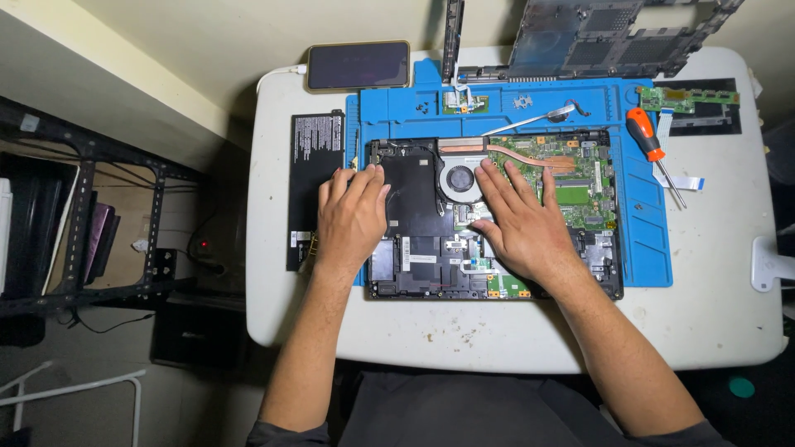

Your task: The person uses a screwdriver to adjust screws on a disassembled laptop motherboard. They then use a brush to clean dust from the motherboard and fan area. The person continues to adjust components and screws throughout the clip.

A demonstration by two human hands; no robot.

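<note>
— Two hands flat on the opened laptop (497, 219), which lies on the blue mat (646, 248) mid-table (712, 314), back cover off, board and fan (458, 178) bare.

— Which step, you reckon?

— Looks like mid-teardown, internals stage. Left hand (352, 215) rests palm down on the black panel at the laptop's left end, fingers together, grip holding nothing. Right hand (522, 223) is spread wide, fingertips by the fan and heatpipe, palm over the lower board; also empty.

— Pressing or prying?

— Can't tell; prob. steadying or feeling for a part. Both wrists low, forearms coming up from the table's near edge.

— Tools?

— Screwdriver (650, 149) w/ orange handle lies on the mat's right side, well apart from the right hand. Tweezers (530, 120) up top on the mat. Black battery (310, 182) sits left of the mat, phone (358, 64) at the far edge.

— Next move needs?

— I'd say a tool in hand, or fingertips under an edge; care w/ ribbon cables.
</note>
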